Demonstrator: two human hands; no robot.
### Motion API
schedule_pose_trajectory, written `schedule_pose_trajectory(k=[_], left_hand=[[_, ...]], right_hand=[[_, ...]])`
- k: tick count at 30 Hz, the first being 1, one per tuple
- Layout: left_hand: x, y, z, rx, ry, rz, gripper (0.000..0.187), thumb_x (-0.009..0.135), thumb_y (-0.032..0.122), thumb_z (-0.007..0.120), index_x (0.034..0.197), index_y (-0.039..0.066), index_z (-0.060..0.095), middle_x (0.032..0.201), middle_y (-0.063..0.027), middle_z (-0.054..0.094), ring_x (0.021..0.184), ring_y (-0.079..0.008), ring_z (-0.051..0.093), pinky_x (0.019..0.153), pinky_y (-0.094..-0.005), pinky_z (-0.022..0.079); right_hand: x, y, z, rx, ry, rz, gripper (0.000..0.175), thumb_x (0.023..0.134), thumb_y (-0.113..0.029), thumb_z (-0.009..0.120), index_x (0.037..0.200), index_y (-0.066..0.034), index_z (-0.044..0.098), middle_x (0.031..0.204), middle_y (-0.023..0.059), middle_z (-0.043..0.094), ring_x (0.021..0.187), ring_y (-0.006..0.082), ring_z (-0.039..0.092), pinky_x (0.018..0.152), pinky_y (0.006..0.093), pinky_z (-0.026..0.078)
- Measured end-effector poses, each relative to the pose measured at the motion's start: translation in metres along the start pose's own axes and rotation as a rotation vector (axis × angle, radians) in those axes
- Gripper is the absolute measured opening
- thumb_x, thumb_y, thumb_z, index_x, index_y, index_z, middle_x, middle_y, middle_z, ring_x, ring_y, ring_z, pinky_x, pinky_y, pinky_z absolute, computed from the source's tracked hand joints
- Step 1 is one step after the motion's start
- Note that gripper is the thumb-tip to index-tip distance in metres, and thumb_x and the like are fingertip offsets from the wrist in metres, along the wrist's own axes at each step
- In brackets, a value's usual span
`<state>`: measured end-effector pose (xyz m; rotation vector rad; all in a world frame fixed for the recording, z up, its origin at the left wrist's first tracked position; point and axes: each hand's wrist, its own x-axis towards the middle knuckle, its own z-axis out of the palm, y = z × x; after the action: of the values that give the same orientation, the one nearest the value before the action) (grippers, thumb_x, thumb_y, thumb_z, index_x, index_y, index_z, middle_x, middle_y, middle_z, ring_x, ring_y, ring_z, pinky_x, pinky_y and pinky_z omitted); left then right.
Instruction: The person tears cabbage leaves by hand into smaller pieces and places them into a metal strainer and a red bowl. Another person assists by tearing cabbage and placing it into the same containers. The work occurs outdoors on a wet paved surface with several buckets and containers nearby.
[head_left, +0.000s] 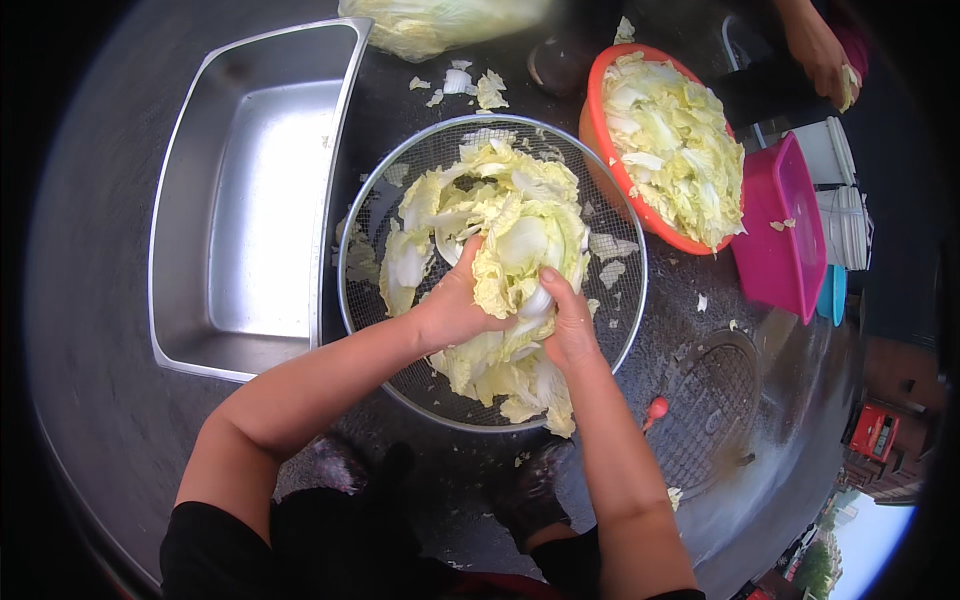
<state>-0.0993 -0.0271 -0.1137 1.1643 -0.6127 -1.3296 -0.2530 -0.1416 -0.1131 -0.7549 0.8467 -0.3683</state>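
Note:
Both my hands grip a clump of pale yellow-green napa cabbage leaves (529, 240) above a round wire-mesh sieve (615, 315) with a metal rim. My left hand (457, 300) reaches in from the left, its thumb up against the leaves and its fingers partly hidden beneath them. My right hand (574, 322) holds the lower right side, thumb on top of a white stalk. More loose cabbage leaves (409, 262) lie in the sieve around and under the clump.
Left stands a deep stainless steel pan (262, 202). An orange-rimmed basin (600, 97) heaped with torn cabbage is at upper right, beside a magenta tub (772, 225) and white buckets (840, 217). Another person's hand (829, 67) holds a leaf piece. A manhole cover (709, 405) lies at right.

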Motion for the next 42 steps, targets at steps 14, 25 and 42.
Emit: schedule_pose_trajectory(k=[14,25,42], left_hand=[[-0.044,0.091,-0.042,1.158,-0.1,-0.015,0.075,0.081,0.023,0.079,0.146,0.007,0.045,0.153,-0.023,0.039,0.139,-0.0393,0.042,0.116,-0.0449,0.037],[-0.022,0.088,-0.022,0.875,0.047,0.285,0.053,0.089,0.005,0.068,0.137,0.011,0.047,0.117,-0.022,0.065,0.11,-0.0421,0.063,0.092,-0.0449,0.051],[-0.048,0.069,-0.024,0.862,-0.247,0.055,0.025,0.09,0.019,0.074,0.112,0.008,0.069,0.134,-0.0199,0.058,0.118,-0.0318,0.059,0.105,-0.0403,0.045]], right_hand=[[-0.035,-0.092,-0.003,-1.459,0.372,-0.09,0.054,0.103,-0.043,0.048,0.122,0.0063,0.061,0.118,0.0288,0.064,0.113,0.0443,0.06,0.097,0.0456,0.045],[-0.053,-0.1,0.062,-0.637,-0.187,-0.105,0.054,0.093,-0.05,0.069,0.115,-0.001,0.064,0.099,0.0049,0.067,0.091,0.0108,0.061,0.079,0.0272,0.049],[-0.04,-0.082,0.047,-0.733,-0.433,0.12,0.069,0.093,-0.048,0.069,0.138,0.0021,0.053,0.128,0.0127,0.064,0.111,0.0227,0.063,0.099,0.0354,0.049]])
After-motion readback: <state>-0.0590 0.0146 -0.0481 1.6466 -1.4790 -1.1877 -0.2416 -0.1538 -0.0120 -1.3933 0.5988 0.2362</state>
